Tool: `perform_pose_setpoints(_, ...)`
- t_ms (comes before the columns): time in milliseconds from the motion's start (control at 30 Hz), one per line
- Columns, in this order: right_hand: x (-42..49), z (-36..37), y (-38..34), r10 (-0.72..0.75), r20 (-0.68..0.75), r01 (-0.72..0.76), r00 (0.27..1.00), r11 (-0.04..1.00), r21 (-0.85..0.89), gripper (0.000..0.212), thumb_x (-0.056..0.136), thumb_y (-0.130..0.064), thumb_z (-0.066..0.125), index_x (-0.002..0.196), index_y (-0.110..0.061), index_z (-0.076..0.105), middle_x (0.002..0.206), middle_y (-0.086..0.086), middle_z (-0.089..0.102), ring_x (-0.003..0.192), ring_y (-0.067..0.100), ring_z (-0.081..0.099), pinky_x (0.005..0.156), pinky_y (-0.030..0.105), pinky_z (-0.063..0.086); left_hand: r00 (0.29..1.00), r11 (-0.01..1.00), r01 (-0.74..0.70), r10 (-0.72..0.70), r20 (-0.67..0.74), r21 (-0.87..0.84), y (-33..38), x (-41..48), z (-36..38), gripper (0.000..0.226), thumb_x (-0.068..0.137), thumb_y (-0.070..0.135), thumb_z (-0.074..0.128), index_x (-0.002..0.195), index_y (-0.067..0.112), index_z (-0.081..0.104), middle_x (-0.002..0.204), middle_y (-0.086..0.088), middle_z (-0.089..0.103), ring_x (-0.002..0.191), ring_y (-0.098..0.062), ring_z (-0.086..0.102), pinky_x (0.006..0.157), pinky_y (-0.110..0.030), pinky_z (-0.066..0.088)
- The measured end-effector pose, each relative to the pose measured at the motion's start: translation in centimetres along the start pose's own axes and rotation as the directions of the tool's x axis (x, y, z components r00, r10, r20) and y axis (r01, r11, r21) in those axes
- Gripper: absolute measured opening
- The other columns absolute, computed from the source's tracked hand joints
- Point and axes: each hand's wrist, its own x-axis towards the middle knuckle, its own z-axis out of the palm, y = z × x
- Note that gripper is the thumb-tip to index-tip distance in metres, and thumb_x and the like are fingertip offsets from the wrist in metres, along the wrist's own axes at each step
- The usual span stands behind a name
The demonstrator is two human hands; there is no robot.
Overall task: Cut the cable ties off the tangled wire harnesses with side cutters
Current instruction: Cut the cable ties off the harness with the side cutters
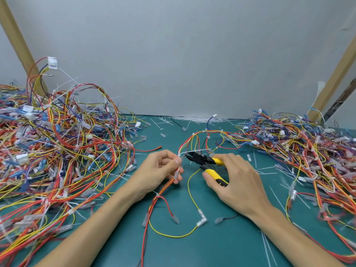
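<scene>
Left hand pinches the harness; right hand grips the side cutters. Bite only the cable tie.

Left hand pinching, right hand curled in a grip, forearms angled inward

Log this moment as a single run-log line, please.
left hand: pinches harness at cable tie | right hand: holds side cutters, tip beside tie | cut: not yet done
</scene>
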Motion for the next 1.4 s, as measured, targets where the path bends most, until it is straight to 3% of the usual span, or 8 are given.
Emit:
perform_pose_setpoints(200, -0.06, 0.08, -0.22, -0.084, 0.034, 0.083, 0.996, 0.996, 0.025, 0.044, 0.083, -0.057, 0.051, 0.114, -0.026, 0.056, 0.102, -0.014, 0.054, 0.095, 0.012, 0.051, 0.082, 0.027, 0.043, 1.000, 1.000, -0.016, 0.015, 0.025, 0.026, -0.06, -0.12, 0.09, 0.012, 0.096, 0.009, 0.056, 0.087, 0.002, 0.056, 0.070, -0.007, 0.068, 0.056, -0.016, 0.064, 0.053, -0.022, 0.052)
perform_pose_setpoints(533, 0.03, -0.08, -0.20, -0.082, 0.056, 0.080, 0.995, 0.996, 0.051, 0.044, 0.083, -0.057, 0.050, 0.114, -0.027, 0.058, 0.101, -0.015, 0.052, 0.095, 0.010, 0.050, 0.082, 0.022, 0.039, 0.998, 0.999, -0.020, 0.017, 0.057, 0.050, -0.10, -0.24, 0.08, 0.010, 0.095, 0.007, 0.058, 0.088, 0.001, 0.056, 0.074, -0.012, 0.070, 0.053, -0.018, 0.063, 0.053, -0.021, 0.052)
perform_pose_setpoints(700, -0.05, -0.14, -0.40, -0.075, 0.022, 0.074, 0.997, 0.997, 0.025, 0.038, 0.080, -0.056, 0.057, 0.103, -0.027, 0.065, 0.088, -0.012, 0.058, 0.087, 0.014, 0.056, 0.071, 0.028, 0.047, 0.998, 0.996, -0.023, 0.017, 0.063, 0.092, -0.19, -0.26, 0.22, 0.010, 0.095, 0.006, 0.058, 0.086, 0.003, 0.056, 0.074, -0.012, 0.070, 0.054, -0.020, 0.065, 0.054, -0.022, 0.052)
perform_pose_setpoints(933, -0.05, -0.10, -0.14, -0.083, 0.047, 0.081, 0.995, 0.996, 0.033, 0.037, 0.081, -0.055, 0.059, 0.102, -0.025, 0.064, 0.089, -0.011, 0.056, 0.088, 0.014, 0.054, 0.073, 0.025, 0.044, 0.998, 0.992, -0.037, 0.030, 0.052, 0.121, -0.29, -0.30, 0.24, 0.011, 0.095, 0.006, 0.059, 0.085, 0.003, 0.056, 0.076, -0.015, 0.071, 0.055, -0.020, 0.065, 0.054, -0.022, 0.053)
perform_pose_setpoints(1133, -0.15, -0.29, -0.19, -0.072, -0.018, 0.072, 0.997, 0.997, 0.000, 0.035, 0.075, -0.054, 0.065, 0.096, -0.027, 0.068, 0.079, -0.010, 0.060, 0.079, 0.015, 0.060, 0.062, 0.030, 0.049, 0.998, 0.987, -0.038, 0.030, 0.055, 0.154, -0.53, -0.29, 0.22, 0.010, 0.095, 0.007, 0.059, 0.085, 0.006, 0.057, 0.078, -0.016, 0.072, 0.056, -0.022, 0.067, 0.055, -0.023, 0.052)
perform_pose_setpoints(1267, -0.08, -0.29, -0.13, -0.119, 0.008, 0.119, 0.993, 0.993, 0.008, 0.039, 0.078, -0.054, 0.059, 0.098, -0.022, 0.066, 0.086, -0.008, 0.059, 0.083, 0.018, 0.058, 0.070, 0.032, 0.049, 0.998, 0.986, -0.034, 0.026, 0.052, 0.162, -0.57, -0.25, 0.29, 0.011, 0.095, 0.006, 0.058, 0.085, 0.005, 0.056, 0.078, -0.015, 0.073, 0.055, -0.022, 0.067, 0.055, -0.023, 0.053)
perform_pose_setpoints(1400, -0.17, -0.31, -0.13, -0.061, 0.010, 0.061, 0.998, 0.998, -0.008, 0.034, 0.075, -0.057, 0.063, 0.093, -0.028, 0.067, 0.076, -0.010, 0.058, 0.076, 0.015, 0.059, 0.060, 0.033, 0.049, 0.999, 0.982, -0.033, 0.025, 0.048, 0.185, -0.62, -0.26, 0.29, 0.010, 0.095, 0.007, 0.059, 0.086, 0.004, 0.057, 0.078, -0.015, 0.073, 0.057, -0.023, 0.067, 0.056, -0.024, 0.053)
